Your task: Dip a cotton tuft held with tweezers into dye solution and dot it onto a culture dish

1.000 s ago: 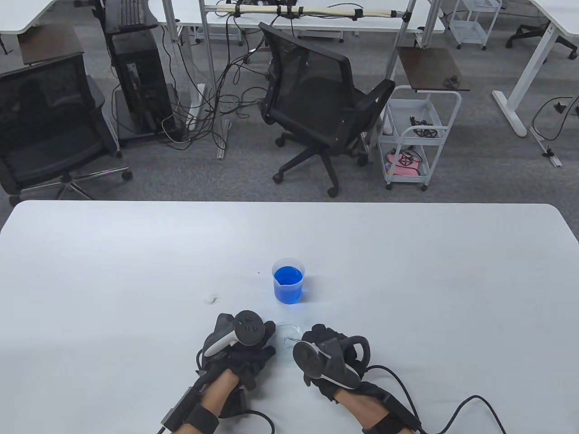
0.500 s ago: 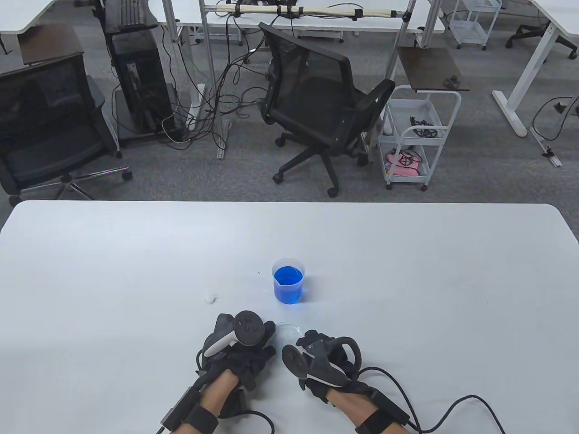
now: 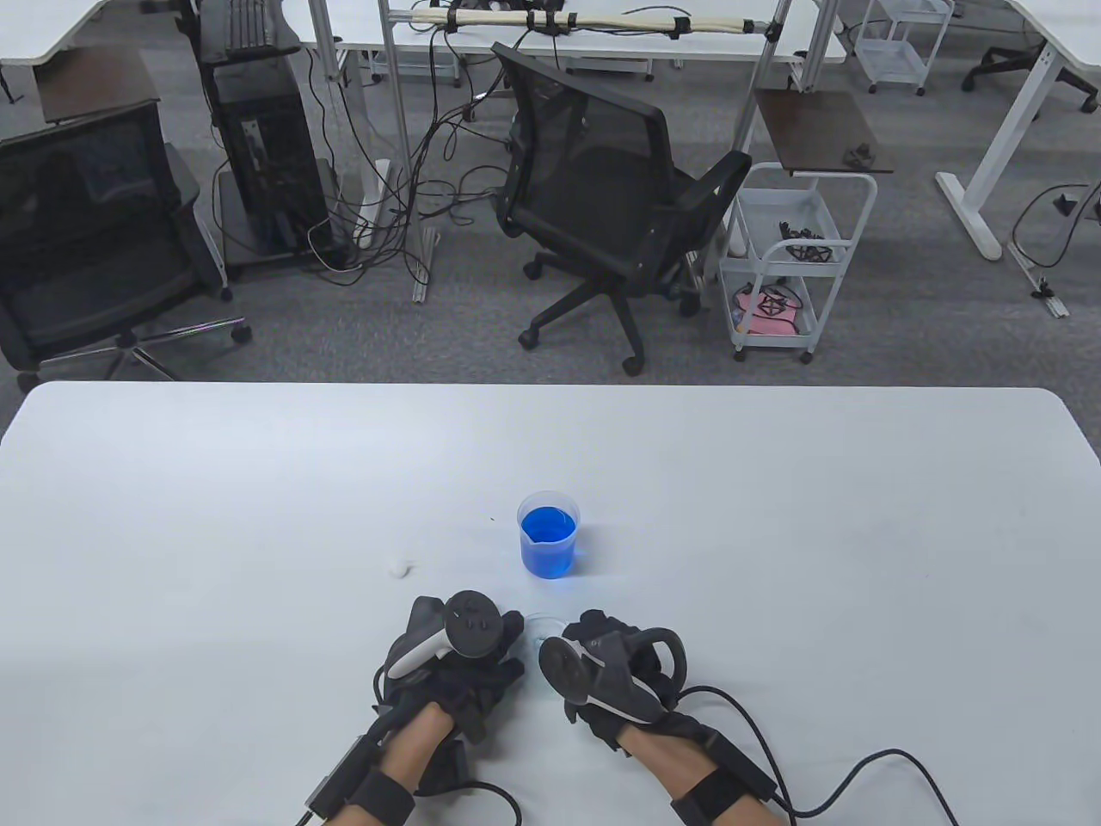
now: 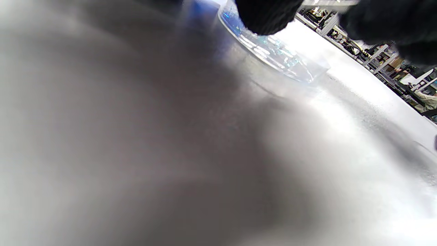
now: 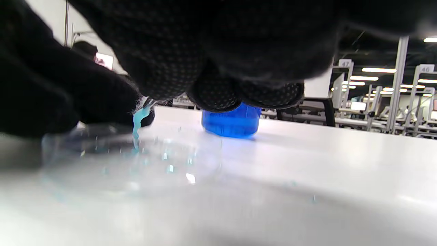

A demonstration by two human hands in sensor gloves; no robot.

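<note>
Both hands mostly hide the dish; tweezers unseen, so grips unclear.

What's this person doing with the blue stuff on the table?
A person in black sensor gloves is dabbing dye. The right hand holds a blue-soaked cotton tuft down in a clear culture dish, already speckled blue. The left hand rests beside the dish. A beaker of blue dye stands just beyond, with a spare white tuft nearby.

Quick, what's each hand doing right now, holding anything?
Left hand: rests by the dish; whether it grips the dish cannot be told.
Right hand: fingers curled, dabbing a blue-stained cotton tuft onto the dish; the tweezers are hidden.
</note>
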